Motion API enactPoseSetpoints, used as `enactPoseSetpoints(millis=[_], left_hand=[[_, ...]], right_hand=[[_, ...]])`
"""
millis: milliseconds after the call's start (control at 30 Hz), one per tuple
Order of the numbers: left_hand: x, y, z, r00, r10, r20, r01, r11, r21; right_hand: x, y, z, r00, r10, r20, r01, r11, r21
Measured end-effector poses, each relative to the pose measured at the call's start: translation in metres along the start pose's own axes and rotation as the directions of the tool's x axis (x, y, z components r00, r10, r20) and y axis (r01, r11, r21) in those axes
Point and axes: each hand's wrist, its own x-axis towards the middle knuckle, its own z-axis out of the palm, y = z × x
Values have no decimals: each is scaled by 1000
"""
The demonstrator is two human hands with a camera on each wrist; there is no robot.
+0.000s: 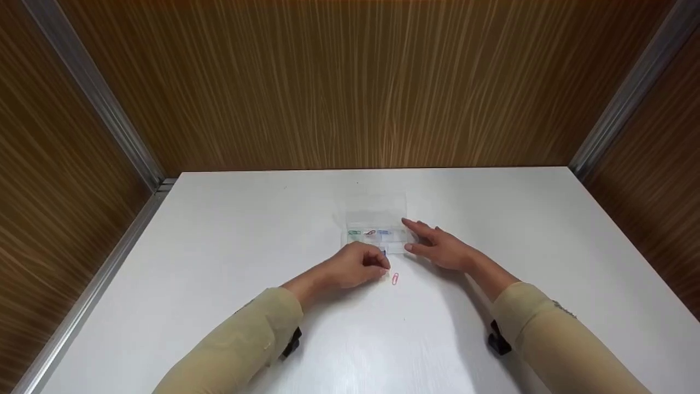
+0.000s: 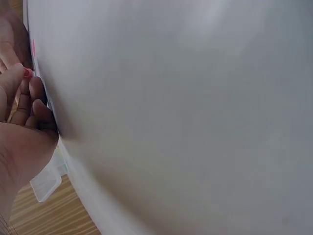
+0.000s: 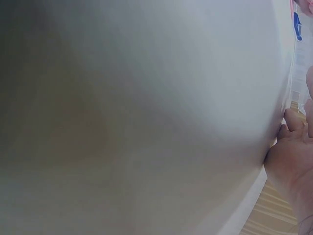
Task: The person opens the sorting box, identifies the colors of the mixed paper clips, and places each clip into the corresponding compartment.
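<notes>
A clear plastic compartment box [image 1: 401,249] stands on the table with its transparent lid [image 1: 376,210] raised at the back. Its back row holds a green paper clip [image 1: 354,232], a reddish clip [image 1: 370,232] and light blue clips [image 1: 384,232]. Something dark blue, clip-like [image 3: 297,25], shows in the front row. At the box's front, my left hand [image 1: 358,266] pinches a small pink-red paper clip [image 2: 28,73] between thumb and finger, mostly hidden. Beside those fingertips lies a pink paper clip [image 1: 395,278]. My right hand [image 1: 445,249] rests by the box's right side, fingers extended.
The white table [image 1: 246,219] reaches back to a wood-grain panel [image 1: 350,87]. Similar panels with metal strips stand at left and right. Dark wrist devices [image 1: 499,343] sit below both sleeves.
</notes>
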Motion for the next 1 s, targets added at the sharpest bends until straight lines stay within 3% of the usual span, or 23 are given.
enactPoseSetpoints(millis=[267,500,1000], left_hand=[[4,13,-12,996,-18,-87,15,999,-34],[20,20,-25,988,-25,-153,24,1000,-7],[42,20,-24,972,-85,-219,93,995,26]], right_hand=[[-2,-1,0,1000,28,6,-28,999,26],[-2,-2,-1,1000,25,9,-25,1000,19],[0,-1,-1,999,51,10,-51,999,19]])
